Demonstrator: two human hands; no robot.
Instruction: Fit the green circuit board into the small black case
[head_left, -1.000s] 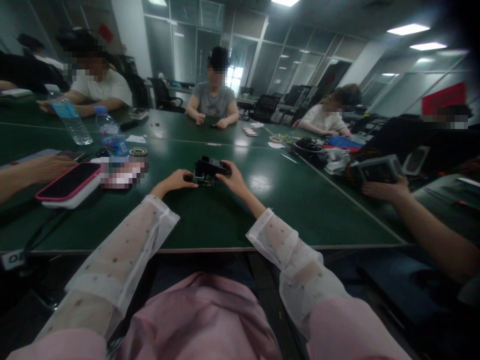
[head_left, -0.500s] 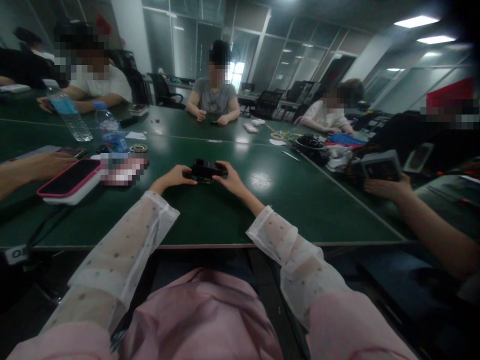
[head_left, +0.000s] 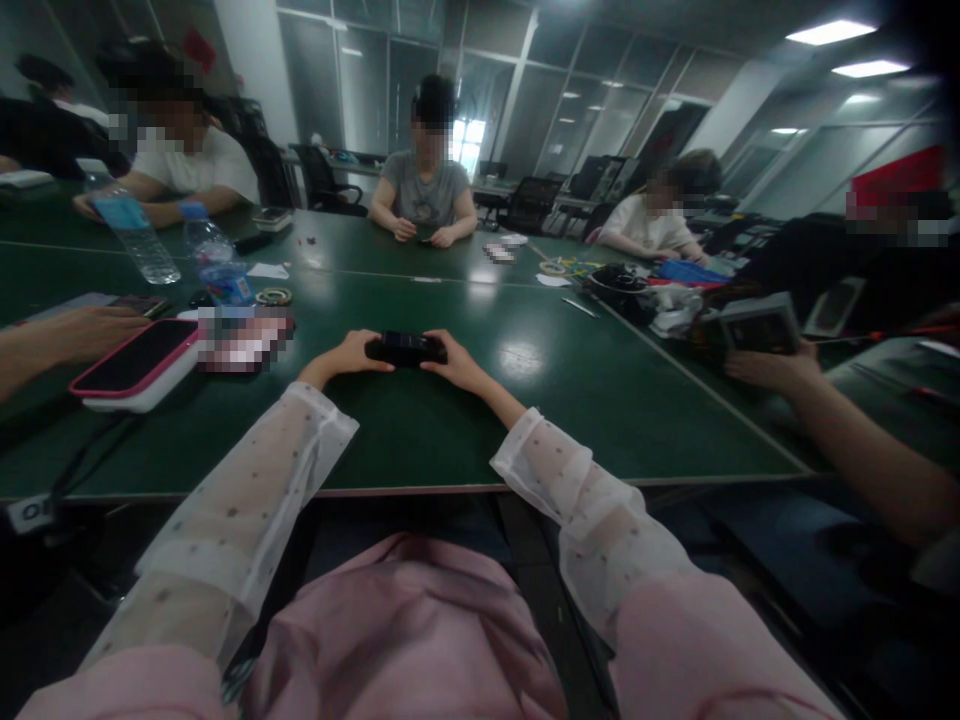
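Observation:
A small black box (head_left: 407,348) is held between both of my hands over the green table (head_left: 420,430). My left hand (head_left: 351,354) grips its left end, thumb on the near side and fingers behind. On the right end, my right hand (head_left: 454,362) has its thumb and fingers closed in the same way. The box's dark long face is turned toward me, and its fine markings are too dim to read. My fingers cover both of its ends.
To the left lie a phone in a pink case (head_left: 139,357) on a white block, a water bottle (head_left: 216,258) and a tape roll (head_left: 274,296). A pen (head_left: 580,307) lies to the right. Another person's hand (head_left: 776,364) holds a box at the right. Several people sit around.
The box has turned in my hands: its top and a yellowish-green lower edge showed before, and now one dark face shows. My right fingers have shifted slightly left and down.

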